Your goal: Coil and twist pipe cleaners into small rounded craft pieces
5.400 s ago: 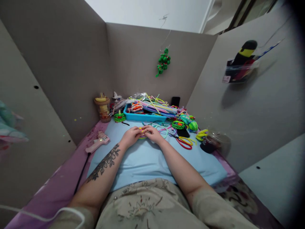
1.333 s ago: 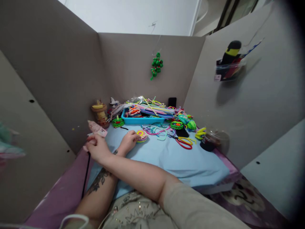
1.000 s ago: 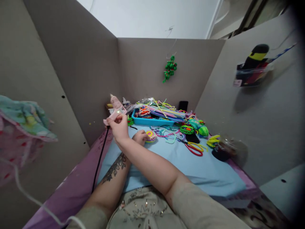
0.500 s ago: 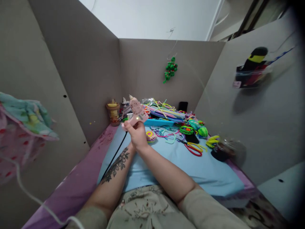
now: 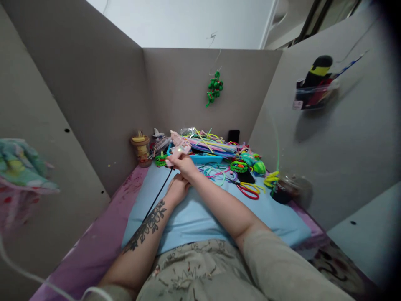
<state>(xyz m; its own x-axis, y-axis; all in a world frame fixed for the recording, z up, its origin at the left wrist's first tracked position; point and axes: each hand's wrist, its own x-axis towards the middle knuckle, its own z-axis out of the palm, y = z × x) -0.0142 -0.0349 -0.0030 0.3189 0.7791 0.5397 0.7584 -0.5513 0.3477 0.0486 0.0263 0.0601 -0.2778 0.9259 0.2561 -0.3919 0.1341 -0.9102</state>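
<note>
My right hand (image 5: 185, 164) is closed around the handle of a pink glue gun (image 5: 180, 149), whose small light is lit and whose nozzle points away to the upper left. A black cord (image 5: 159, 193) runs from the gun down along my left forearm. Just below, close to my right wrist, my left hand (image 5: 177, 189) has its fingers curled. The right wrist partly covers them, and what they hold cannot be made out. Both hands are above the light blue cloth (image 5: 200, 217) on the table.
Behind the hands, a blue tray (image 5: 208, 159) bears many pipe cleaners (image 5: 216, 146). To the right lie red-and-yellow-handled scissors (image 5: 249, 191), green craft pieces (image 5: 239, 167) and a dark cup (image 5: 282, 192). A jar (image 5: 140, 150) stands back left; grey panels (image 5: 203, 100) enclose the table.
The glue gun has tipped from upright to a lower, forward slant in my right hand. My left hand has come into view below it. A round pink-and-yellow piece is now hidden. The view has shifted right.
</note>
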